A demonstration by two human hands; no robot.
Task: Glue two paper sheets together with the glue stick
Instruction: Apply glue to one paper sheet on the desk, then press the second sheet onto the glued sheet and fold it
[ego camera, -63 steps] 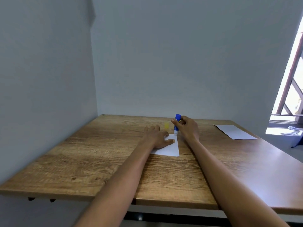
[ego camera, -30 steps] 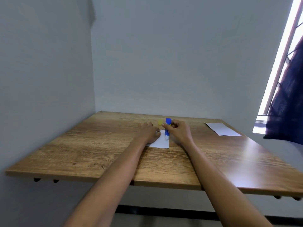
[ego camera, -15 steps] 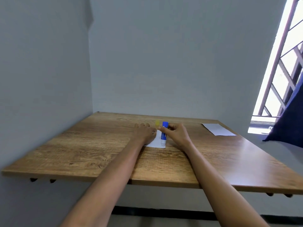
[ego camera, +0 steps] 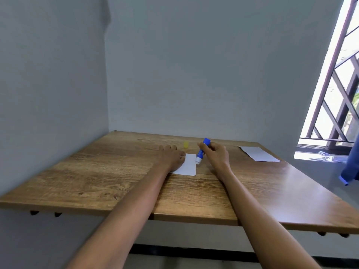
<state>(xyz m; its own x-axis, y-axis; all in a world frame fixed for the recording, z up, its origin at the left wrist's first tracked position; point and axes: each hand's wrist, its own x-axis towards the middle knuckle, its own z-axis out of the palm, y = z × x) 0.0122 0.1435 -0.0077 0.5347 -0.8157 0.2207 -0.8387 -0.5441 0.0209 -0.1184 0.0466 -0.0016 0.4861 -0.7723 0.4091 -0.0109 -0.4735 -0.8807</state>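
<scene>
The glue stick [ego camera: 201, 152] is pinched in the right hand [ego camera: 215, 155], tip down at the right edge of the small paper [ego camera: 187, 165]. The left hand [ego camera: 172, 157] lies flat, pressing that paper down. Gluing seems under way. The second sheet [ego camera: 258, 153] waits far right. The table [ego camera: 97, 171] has lots of room.

My left hand [ego camera: 172, 157] lies flat on the left part of a paper sheet [ego camera: 188, 165] near the middle of the table [ego camera: 101, 177]. My right hand [ego camera: 216, 155] is just right of that sheet and grips the glue stick [ego camera: 201, 153], tilted, its lower tip at the sheet's right edge. The cap [ego camera: 186, 144] stands behind the sheet, between my hands. A second sheet [ego camera: 257, 153] lies well apart at the far right of the table, near the window [ego camera: 338, 98].
</scene>
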